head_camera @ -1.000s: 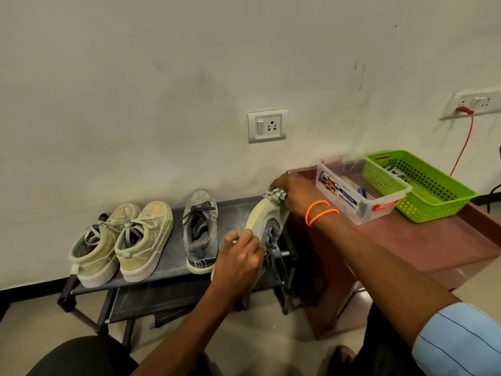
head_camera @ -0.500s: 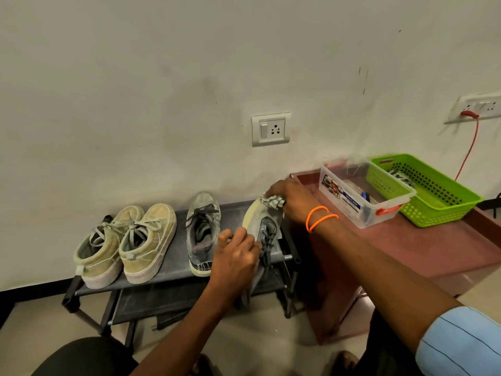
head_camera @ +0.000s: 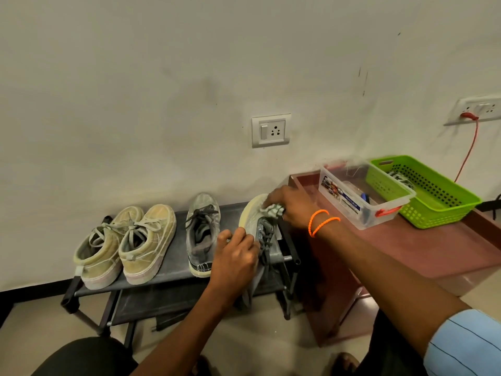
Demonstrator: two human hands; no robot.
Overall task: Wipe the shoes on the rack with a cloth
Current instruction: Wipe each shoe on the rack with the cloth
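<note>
Grey lace-up sneaker (head_camera: pixel 261 234) tipped on its side at the right end of the black metal shoe rack (head_camera: pixel 173 270), heel gripped by left hand (head_camera: pixel 235 256). Crumpled pale cloth (head_camera: pixel 272 210) pinched in curled right hand (head_camera: pixel 287 206), pressed to the toe. Could slip off the rack's right edge under hard rubbing. Clear plastic box (head_camera: pixel 352 210): small items, unclear. Green perforated basket (head_camera: pixel 444 213): contents hard to tell.
</note>
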